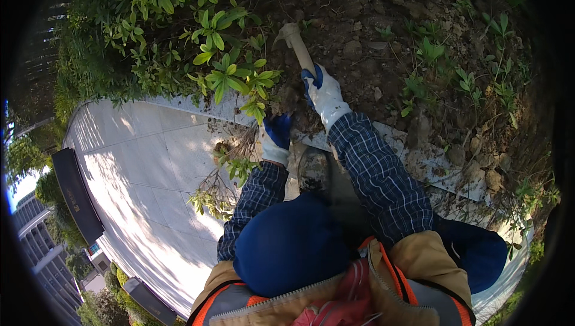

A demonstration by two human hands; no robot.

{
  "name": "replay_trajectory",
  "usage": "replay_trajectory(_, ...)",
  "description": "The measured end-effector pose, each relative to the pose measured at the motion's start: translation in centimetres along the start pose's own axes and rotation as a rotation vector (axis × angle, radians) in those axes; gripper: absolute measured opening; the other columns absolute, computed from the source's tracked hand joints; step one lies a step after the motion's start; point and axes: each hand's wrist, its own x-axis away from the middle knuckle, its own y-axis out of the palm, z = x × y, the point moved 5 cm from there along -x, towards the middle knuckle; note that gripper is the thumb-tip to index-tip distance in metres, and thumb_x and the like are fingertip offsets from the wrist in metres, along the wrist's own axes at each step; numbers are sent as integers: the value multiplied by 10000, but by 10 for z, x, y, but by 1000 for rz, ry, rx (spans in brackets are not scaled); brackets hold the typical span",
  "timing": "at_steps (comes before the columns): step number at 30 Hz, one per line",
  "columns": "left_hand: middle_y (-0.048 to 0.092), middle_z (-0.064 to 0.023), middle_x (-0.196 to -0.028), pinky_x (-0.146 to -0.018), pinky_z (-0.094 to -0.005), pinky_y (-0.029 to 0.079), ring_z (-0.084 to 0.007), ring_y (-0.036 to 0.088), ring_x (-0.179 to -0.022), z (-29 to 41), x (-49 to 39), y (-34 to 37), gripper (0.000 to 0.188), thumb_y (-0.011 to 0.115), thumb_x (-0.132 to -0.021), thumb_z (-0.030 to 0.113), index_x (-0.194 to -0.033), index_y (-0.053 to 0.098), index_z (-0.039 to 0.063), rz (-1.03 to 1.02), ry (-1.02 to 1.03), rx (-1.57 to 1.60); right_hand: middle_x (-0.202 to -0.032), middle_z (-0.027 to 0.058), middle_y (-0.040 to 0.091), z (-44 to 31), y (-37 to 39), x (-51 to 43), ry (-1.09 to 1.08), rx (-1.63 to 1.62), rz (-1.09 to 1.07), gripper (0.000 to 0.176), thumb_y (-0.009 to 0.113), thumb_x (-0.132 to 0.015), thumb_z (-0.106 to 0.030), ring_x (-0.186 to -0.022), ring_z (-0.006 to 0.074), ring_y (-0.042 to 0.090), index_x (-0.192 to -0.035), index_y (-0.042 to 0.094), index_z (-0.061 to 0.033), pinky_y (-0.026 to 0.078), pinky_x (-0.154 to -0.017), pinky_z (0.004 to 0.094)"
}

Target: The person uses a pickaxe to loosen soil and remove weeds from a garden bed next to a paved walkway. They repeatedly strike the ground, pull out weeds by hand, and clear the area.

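My right hand [325,94], in a white glove with blue coating, grips the handle of a short hand tool like a mattock or hoe [300,49]. The tool's dirt-covered head is over dark soil [341,38], beside a leafy green shrub [224,76]. Lower and to the left, my left hand [275,136] wears a matching glove and is at the bed's edge under the shrub's leaves. Its fingers are dark and blurred, so whether they hold a stem is hidden. Bare twigs [245,144] and a leafy cut or uprooted branch [220,198] lie against its left side.
A pale stone kerb [395,139] borders the soil, with a sunlit paved walkway [134,164] on the left. My soil-caked shoe [314,171] and blue-clad knee [289,245] are below my hands. Small weeds [429,52] grow at right. Dark benches or planters [77,195] stand far left.
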Motion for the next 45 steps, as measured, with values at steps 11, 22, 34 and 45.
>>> replay_trajectory(11,523,-145,-1250,-954,-379,442,-280,531,-1109,-3,0,-17,610,518,-899,480,-1335,383,76,157,5,-22,-1026,210,618,0,-52,53,-575,-235,80,520,501,-909,-85,-866,243,640,-1403,351,-140,492,-765,309)
replay_trajectory(22,506,-152,-1254,-942,-386,442,-285,516,-1120,-2,-5,-22,654,498,-908,491,-1354,342,38,63,93,-241,-1166,217,576,2,-37,23,-197,45,-102,570,504,-904,-132,-955,318,618,-1430,292,-195,503,-811,379)
replay_trajectory(34,524,-139,-1245,-929,-348,460,-247,556,-1070,-1,1,-8,565,560,-909,363,-1345,377,54,-49,-19,84,-1060,227,607,4,-13,-13,-42,101,-137,589,522,-889,-103,-913,325,619,-1420,320,-259,482,-798,352)
replay_trajectory(45,515,-125,-1278,-980,-383,418,-277,511,-1148,-2,-8,-14,551,500,-913,459,-1301,443,72,20,39,-76,-1127,223,590,-20,-53,36,-463,-313,140,578,532,-900,-166,-973,225,610,-1428,301,-127,457,-867,290)
